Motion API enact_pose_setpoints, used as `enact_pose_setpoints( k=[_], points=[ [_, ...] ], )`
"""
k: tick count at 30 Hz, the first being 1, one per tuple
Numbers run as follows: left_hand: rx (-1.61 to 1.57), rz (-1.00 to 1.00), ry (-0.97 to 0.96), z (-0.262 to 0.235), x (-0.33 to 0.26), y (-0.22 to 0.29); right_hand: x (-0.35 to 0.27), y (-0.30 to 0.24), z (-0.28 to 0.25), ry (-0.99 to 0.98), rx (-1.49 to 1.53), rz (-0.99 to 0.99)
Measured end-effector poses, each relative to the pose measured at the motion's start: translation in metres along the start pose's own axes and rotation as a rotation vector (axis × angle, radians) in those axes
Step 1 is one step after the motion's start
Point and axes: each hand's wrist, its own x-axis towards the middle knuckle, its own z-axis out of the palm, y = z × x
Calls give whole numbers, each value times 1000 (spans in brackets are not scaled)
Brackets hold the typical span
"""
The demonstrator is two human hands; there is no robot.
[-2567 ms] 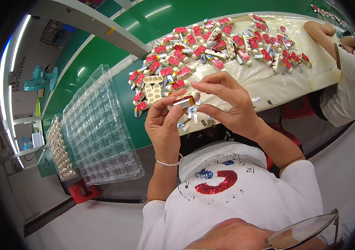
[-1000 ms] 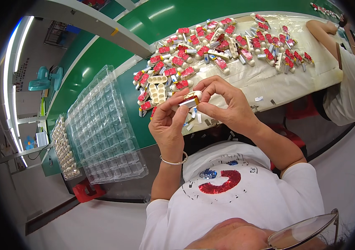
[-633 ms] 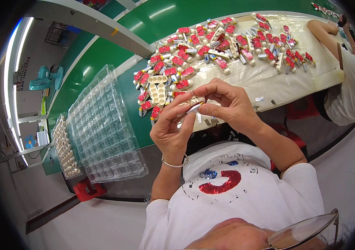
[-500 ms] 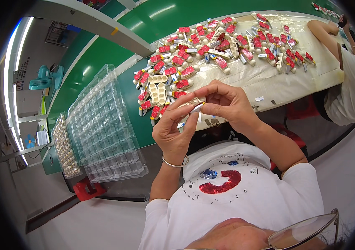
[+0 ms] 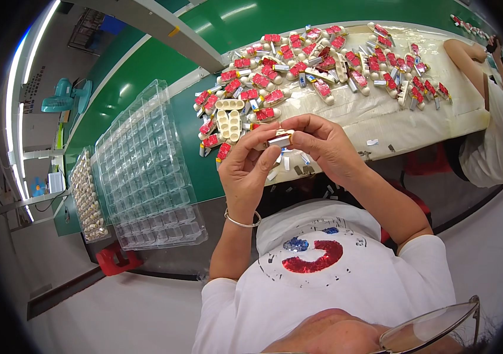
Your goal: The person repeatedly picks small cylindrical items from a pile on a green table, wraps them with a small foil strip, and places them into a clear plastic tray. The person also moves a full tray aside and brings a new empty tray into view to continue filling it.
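Between my two hands is a small cream plastic part with a silver rectangular block (image 5: 281, 141) along its near side. My left hand (image 5: 244, 171) pinches its left end between thumb and fingers. At its right end, the thumb and fingers of my right hand (image 5: 329, 150) are closed on the same part. My fingers hide much of the cream piece. Just beyond my left hand, cream plastic pieces with round hollows (image 5: 229, 125) lie by a spread of similar parts with red patches and silver blocks (image 5: 265, 114).
Clear plastic blister trays (image 5: 145, 165) stand left on the green table (image 5: 195, 194), beside a tray of cream pieces (image 5: 88, 203). A grey metal post (image 5: 195, 44) rises behind. Another person (image 5: 496, 118) sits at right. Paper scraps (image 5: 372, 142) lie near the table edge.
The silver block has turned from a slant to nearly level, showing more of its long side. Both hands stay closed on the part.
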Motion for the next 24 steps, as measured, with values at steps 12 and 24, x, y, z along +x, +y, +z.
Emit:
enact_pose_setpoints(
  k=[12,24],
  points=[
    [-35,-244,92,-6,8,-12,5,16,6,109,51,65],
    [-76,-372,23,-37,3,-12,16,15,-6,-25,-66,144]
  ],
)
